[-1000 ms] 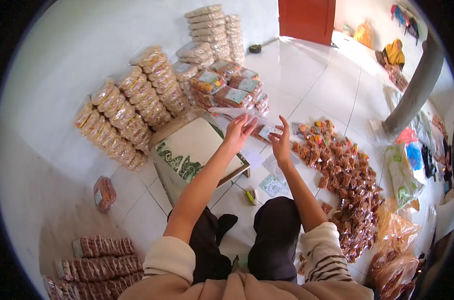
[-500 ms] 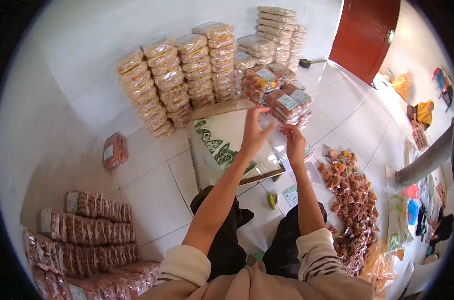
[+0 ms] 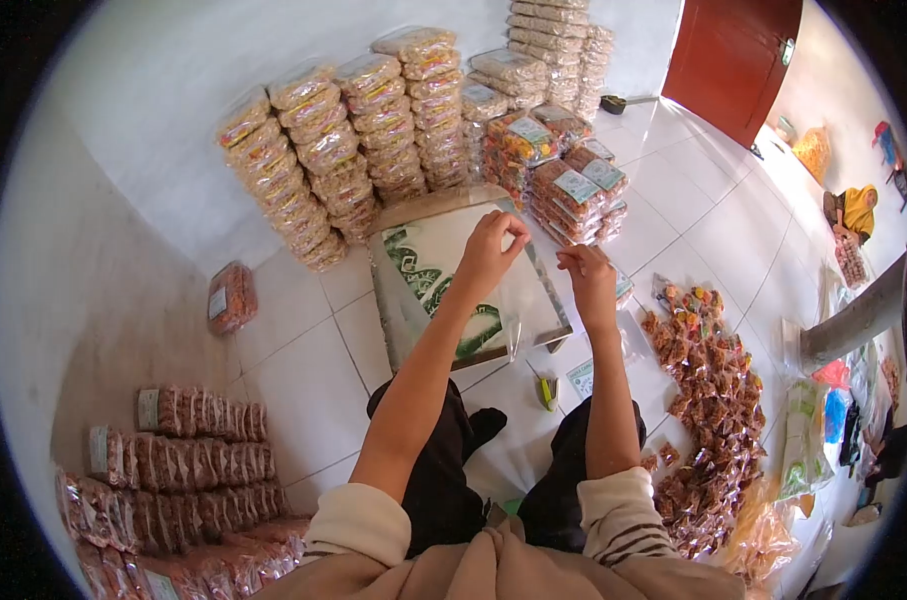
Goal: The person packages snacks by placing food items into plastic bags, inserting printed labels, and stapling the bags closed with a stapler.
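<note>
Clear plastic film (image 3: 518,310), thin and hard to make out, hangs below my left hand (image 3: 495,245), whose fingers are pinched on its top. Level with it on the right, my right hand (image 3: 587,275) has its fingertips pressed together; whatever they hold is too faint to tell. Both hands are raised over a low table (image 3: 443,235) with a pale top and green pattern. Behind it are stacked packs of brown snacks with labels (image 3: 576,187). A yellow-green tool (image 3: 546,392) and a printed label sheet (image 3: 581,378) lie on the floor.
Tall stacks of pale packs (image 3: 373,125) line the wall. Small snack packets (image 3: 708,400) are heaped at right. Rows of red-brown packs (image 3: 188,460) lie lower left, near a single pack (image 3: 233,298). A person (image 3: 856,212) sits far right, beyond a grey post (image 3: 853,320).
The view has swung left. My hands, spread with open fingers around the film a second ago, now have their fingertips closed; the film has dropped lower over the table.
</note>
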Available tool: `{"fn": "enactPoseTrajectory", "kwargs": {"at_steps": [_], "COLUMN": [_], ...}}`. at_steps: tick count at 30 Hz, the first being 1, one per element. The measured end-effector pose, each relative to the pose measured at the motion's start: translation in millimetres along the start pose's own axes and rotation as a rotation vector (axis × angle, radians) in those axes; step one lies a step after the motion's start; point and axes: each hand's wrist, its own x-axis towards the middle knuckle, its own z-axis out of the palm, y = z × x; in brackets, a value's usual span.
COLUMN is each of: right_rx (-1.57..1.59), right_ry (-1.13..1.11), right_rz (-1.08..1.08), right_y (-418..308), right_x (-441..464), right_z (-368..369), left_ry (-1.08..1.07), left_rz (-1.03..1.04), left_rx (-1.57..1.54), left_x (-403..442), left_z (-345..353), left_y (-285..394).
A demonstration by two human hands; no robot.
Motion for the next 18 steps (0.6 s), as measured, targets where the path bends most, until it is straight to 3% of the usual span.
{"fn": "enactPoseTrajectory", "kwargs": {"at_steps": [2,5,7,11,18], "right_rx": [-0.149,-0.184,-0.174,-0.131,-0.113], "right_ry": [-0.003,-0.010,-0.067,-0.172,-0.162], "right_rz": [-0.073,-0.141,-0.075,0.106,0.012], "right_y": [-4.9,-5.3,-7.4,-12.8,-10.7], "right_x": [-0.7,-1.9,-0.9,-0.8,-2.9], "right_z": [-7.1,-8.7,-13.5,-17.8,-18.1], "left_ry": [0.045,-0.031,-0.343,-0.386,-0.335], "left_rz": [0.121,0.066,0.019,-0.096,-0.073], "left_rx": [0.082,-0.205,-0.077,-0.037,0.056], "left_x": [2.2,0.4,-2.1,-0.5,-0.9], "left_z": [5.5,12.3,8.4,6.7,1.1], "left_y": [10.4,27.2,21.8,16.2,19.8]}}
